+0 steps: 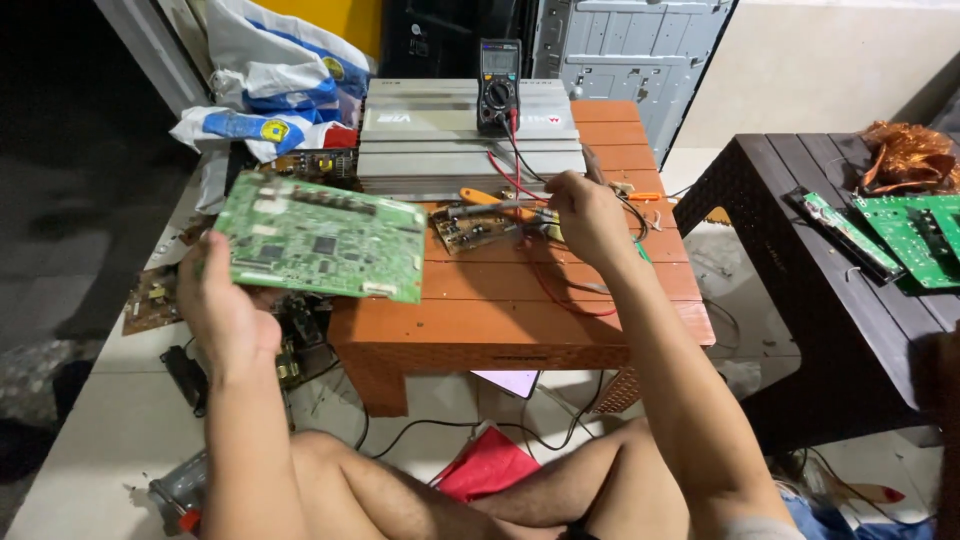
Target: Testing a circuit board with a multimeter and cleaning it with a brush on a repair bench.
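Note:
My left hand (222, 305) holds a large green circuit board (320, 237) up over the left edge of a low orange table (520, 305). My right hand (585, 215) rests on the table and grips a thin probe-like tool (490, 208), its tip near a small brown circuit board (470, 230). Red and black leads (510, 165) run from there to a black multimeter (498, 85), which sits on a silver metal amplifier case (440, 140) at the table's back.
A dark brown table (800, 260) on the right carries green boards (915, 240) and a copper wire bundle (905, 155). White and blue bags (270, 90) lie behind left. Loose boards, cables and a red cloth (485, 465) litter the floor.

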